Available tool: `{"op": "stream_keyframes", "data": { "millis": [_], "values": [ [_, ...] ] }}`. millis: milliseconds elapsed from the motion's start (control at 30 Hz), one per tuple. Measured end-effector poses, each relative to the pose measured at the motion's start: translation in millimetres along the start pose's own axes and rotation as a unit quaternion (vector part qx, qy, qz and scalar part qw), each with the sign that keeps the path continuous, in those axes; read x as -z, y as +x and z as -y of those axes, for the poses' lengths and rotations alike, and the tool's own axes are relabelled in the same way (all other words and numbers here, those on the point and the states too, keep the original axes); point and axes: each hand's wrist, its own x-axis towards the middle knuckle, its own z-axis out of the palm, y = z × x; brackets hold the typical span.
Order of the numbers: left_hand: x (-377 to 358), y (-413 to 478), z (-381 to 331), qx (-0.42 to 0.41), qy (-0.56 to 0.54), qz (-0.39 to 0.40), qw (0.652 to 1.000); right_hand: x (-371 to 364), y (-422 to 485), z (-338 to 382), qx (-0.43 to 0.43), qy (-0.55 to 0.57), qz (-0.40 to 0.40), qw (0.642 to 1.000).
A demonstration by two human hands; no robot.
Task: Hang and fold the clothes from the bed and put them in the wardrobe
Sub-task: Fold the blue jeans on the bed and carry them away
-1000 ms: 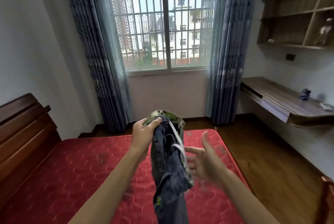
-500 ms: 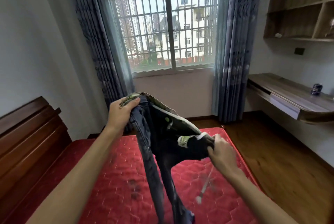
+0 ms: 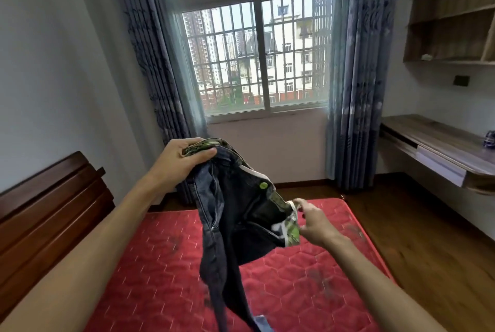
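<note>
head view: dark blue denim jeans with a green camouflage-lined waistband (image 3: 235,213) held up in the air over the red quilted mattress (image 3: 166,264), not resting on it. left hand (image 3: 184,159) at about 10 o'clock from the garment's middle, clenched on one end of the waistband, thumb over the camouflage lining. right hand (image 3: 314,223) at about 3 o'clock, lower than the left, fingertips (image 3: 301,204) pinching the opposite waistband end where a white strip and green lining show. waistband therefore slung on a slant from upper left to lower right, sagging open between the two grips, with a green button (image 3: 263,185) facing up. legs dropping toward 6 o'clock, long axis near vertical, ends out of view below. judged as the straightening step before folding: waistband needs levelling and pulling taut, so the right hand, the lower one, probably has to rise and move outward. wardrobe not in view; brown wooden headboard (image 3: 51,205) at 9 o'clock.
</note>
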Motion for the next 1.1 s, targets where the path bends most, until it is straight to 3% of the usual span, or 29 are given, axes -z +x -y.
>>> {"op": "stream_keyframes", "data": {
  "millis": [133,200,267,400,467,600,767,933,1100],
  "values": [
    [13,-9,2,0.015,-0.016,-0.020,1.000,-28,8,6,0.015,0.017,-0.005,1.000],
    [20,-15,3,0.022,-0.012,-0.021,0.999,-37,11,6,0.027,0.047,0.031,0.998],
    [27,-20,4,0.022,0.014,-0.008,1.000,-44,15,7,0.064,0.024,0.086,0.994],
    [47,-28,17,0.030,0.105,-0.015,0.994,-45,17,12,0.095,-0.015,0.094,0.991],
    [65,-33,28,0.048,0.172,-0.027,0.983,-28,21,10,0.082,0.016,0.042,0.996],
    [88,-45,48,0.095,0.302,-0.040,0.948,21,33,27,0.018,0.065,-0.141,0.988],
    [46,-32,45,0.161,0.376,-0.012,0.912,48,35,84,-0.133,-0.063,0.020,0.989],
    [-1,-11,24,0.242,0.266,-0.014,0.933,59,24,124,-0.123,-0.009,0.031,0.992],
    [-49,-5,-9,0.277,0.055,-0.011,0.959,60,14,159,-0.038,0.003,-0.101,0.994]
  ]
}}
